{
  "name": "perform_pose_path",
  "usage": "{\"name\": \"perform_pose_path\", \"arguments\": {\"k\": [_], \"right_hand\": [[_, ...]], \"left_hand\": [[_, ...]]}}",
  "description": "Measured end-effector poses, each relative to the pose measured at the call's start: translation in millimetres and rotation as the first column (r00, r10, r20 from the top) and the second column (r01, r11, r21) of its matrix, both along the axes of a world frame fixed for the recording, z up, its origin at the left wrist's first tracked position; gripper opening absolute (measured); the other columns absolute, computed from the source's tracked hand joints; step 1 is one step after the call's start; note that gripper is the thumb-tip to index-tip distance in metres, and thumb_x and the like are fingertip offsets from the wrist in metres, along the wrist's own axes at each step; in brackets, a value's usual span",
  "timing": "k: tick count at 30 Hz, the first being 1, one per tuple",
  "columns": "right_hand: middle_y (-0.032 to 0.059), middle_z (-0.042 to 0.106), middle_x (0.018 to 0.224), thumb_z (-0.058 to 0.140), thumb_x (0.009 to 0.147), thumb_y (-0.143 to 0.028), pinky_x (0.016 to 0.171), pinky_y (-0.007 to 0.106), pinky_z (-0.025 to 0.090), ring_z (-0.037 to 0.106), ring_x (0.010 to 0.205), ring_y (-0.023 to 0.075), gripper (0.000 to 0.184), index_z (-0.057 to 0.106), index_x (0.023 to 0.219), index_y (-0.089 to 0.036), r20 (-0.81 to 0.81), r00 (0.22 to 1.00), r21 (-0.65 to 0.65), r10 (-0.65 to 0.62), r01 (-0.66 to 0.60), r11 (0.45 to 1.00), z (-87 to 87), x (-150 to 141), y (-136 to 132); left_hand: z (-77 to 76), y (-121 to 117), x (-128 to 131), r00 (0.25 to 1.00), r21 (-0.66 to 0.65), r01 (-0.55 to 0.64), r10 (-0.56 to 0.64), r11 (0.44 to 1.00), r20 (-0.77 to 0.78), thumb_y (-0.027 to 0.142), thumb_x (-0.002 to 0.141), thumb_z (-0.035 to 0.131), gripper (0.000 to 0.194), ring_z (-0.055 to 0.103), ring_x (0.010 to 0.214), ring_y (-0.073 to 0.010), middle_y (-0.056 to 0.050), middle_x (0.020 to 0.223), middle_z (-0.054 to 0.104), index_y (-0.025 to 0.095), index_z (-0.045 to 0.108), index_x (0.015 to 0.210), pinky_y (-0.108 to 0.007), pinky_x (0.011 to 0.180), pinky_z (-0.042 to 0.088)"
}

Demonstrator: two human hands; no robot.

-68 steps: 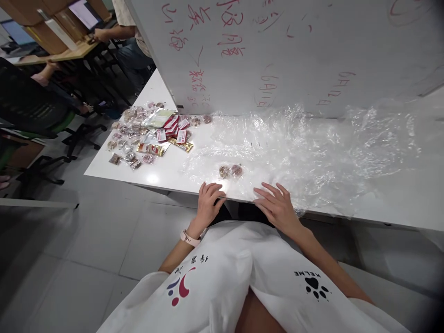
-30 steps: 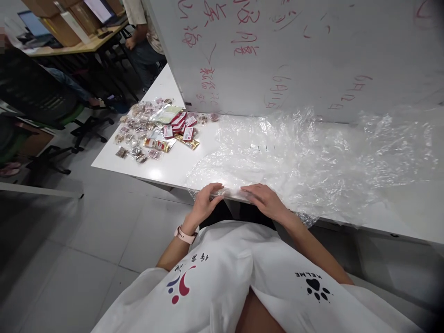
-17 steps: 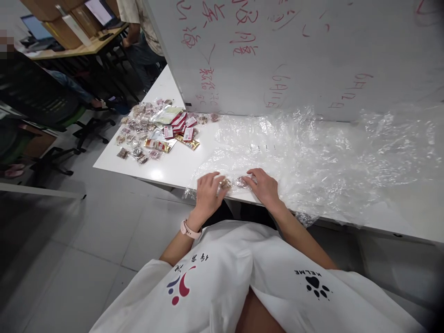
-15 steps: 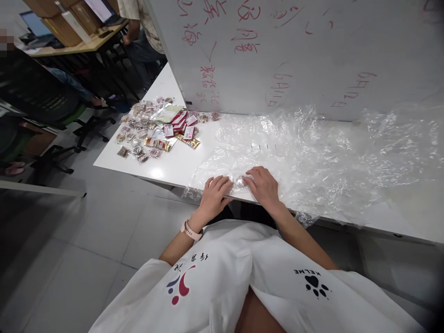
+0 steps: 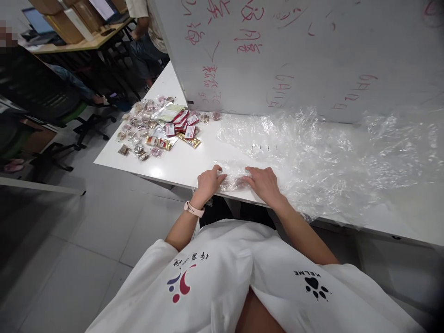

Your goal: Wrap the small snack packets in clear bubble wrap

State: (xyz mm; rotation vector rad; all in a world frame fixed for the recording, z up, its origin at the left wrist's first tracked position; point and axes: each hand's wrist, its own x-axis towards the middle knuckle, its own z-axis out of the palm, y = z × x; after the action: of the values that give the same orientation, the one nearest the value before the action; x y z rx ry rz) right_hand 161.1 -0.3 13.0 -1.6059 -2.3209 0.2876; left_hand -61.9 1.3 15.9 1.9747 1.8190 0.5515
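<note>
- A white, shiny desk [image 5: 194, 159].
- Clear, crinkly plastic [image 5: 329, 157] covers much of it.
- Little wrapped bits [image 5: 140, 122], red packets [image 5: 180, 122] and gold packets [image 5: 189, 140] lie on the left.

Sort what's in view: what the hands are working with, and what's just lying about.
In use:
film-covered pieces between left hand and right hand
clear plastic film

Lying about:
small wrapped pieces
red-and-white packets
gold packets
pale green packet
cardboard boxes
</note>
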Motion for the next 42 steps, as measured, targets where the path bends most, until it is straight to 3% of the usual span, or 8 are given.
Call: {"name": "perform_pose_path", "arguments": {"k": [6,10,14,19,25,29,38,42], "right_hand": [[0.0114,0.060,0.136,0.044,0.101,-0.032,0.100,0.043,0.039,0.051,0.123,0.0281,0.035,0.063,0.128,-0.021,-0.099,0.978,0.220,0.184,-0.159,0.962,-5.9,-26.2,-14.9],[0.0070,0.057,0.142,0.043,0.103,-0.038,0.106,0.041,0.038,0.049,0.129,0.0242,0.039,0.060,0.135,-0.025,-0.118,0.956,0.142,0.269,-0.252,0.957,-28.8,-32.3,-25.8],[0.0061,0.057,0.143,0.043,0.103,-0.037,0.108,0.043,0.037,0.048,0.130,0.0242,0.040,0.057,0.139,-0.028,-0.121,0.965,0.110,0.231,-0.218,0.970,-37.7,-32.2,-26.7],[0.0055,0.057,0.143,0.040,0.104,-0.036,0.108,0.042,0.036,0.048,0.129,0.0233,0.040,0.057,0.139,-0.027,-0.119,0.963,0.124,0.240,-0.226,0.966,-33.6,-32.3,-26.5],[0.0055,0.056,0.142,0.039,0.104,-0.035,0.107,0.043,0.036,0.048,0.129,0.0239,0.041,0.055,0.141,-0.030,-0.092,0.967,0.107,0.236,-0.226,0.968,-32.6,-32.9,-27.2],[0.0051,0.056,0.142,0.037,0.104,-0.033,0.109,0.043,0.035,0.048,0.128,0.0232,0.041,0.054,0.142,-0.031,-0.086,0.973,0.092,0.216,-0.208,0.974,-32.0,-34.4,-27.3],[0.0057,0.055,0.144,0.037,0.104,-0.033,0.109,0.044,0.034,0.047,0.129,0.0241,0.042,0.053,0.143,-0.030,-0.092,0.968,0.098,0.233,-0.224,0.970,-31.4,-33.1,-27.4],[0.0059,0.054,0.145,0.039,0.104,-0.033,0.109,0.045,0.034,0.047,0.130,0.0243,0.042,0.052,0.144,-0.031,-0.100,0.967,0.097,0.235,-0.226,0.969,-31.8,-33.5,-27.1]], "left_hand": [[11.3,-29.1,9.6,0.995,0.378,-0.092,0.076,0.921,0.057,0.033,0.089,0.066,0.017,0.060,0.096,-0.0268,-0.011,0.100,0.069,0.020,0.067,0.100,-0.039,0.086,0.044],[-4.8,-82.6,5.5,0.891,0.021,-0.035,0.022,0.999,0.454,0.044,0.093,0.058,0.033,0.058,0.065,-0.0165,-0.003,0.067,0.064,0.020,0.067,0.072,-0.031,0.067,0.046],[-40.2,-103.1,-8.0,0.504,-0.528,-0.055,0.479,0.848,0.718,0.054,0.074,0.077,0.041,0.062,0.063,-0.0138,-0.006,0.078,0.072,0.017,0.068,0.088,-0.024,0.056,0.046],[-40.1,-87.0,-29.7,0.014,-0.485,-0.333,0.519,0.809,0.855,0.048,0.063,0.086,0.052,0.068,0.070,-0.0112,-0.002,0.090,0.072,0.020,0.058,0.097,-0.022,0.062,0.052],[-15.6,-57.2,-51.0,0.152,-0.407,-0.490,0.535,0.771,0.831,0.036,0.069,0.080,0.034,0.051,0.041,-0.0059,0.004,0.057,0.062,0.017,0.052,0.075,-0.017,0.041,0.036],[-15.6,-51.6,-52.6,0.014,-0.518,-0.493,0.602,0.699,0.798,0.031,0.071,0.077,0.029,0.059,0.050,-0.0079,0.002,0.059,0.064,0.017,0.052,0.072,-0.019,0.051,0.049],[-0.6,-83.9,-8.6,-0.148,-0.544,-0.320,0.526,0.775,0.837,0.028,0.079,0.078,0.024,0.069,0.106,-0.0196,-0.008,0.105,0.071,0.019,0.060,0.092,-0.036,0.102,0.055],[-2.2,-64.2,-0.6,0.011,-0.488,-0.353,0.525,0.798,0.851,0.023,0.070,0.082,0.027,0.069,0.100,-0.0196,-0.005,0.098,0.070,0.017,0.063,0.089,-0.036,0.099,0.054]]}}
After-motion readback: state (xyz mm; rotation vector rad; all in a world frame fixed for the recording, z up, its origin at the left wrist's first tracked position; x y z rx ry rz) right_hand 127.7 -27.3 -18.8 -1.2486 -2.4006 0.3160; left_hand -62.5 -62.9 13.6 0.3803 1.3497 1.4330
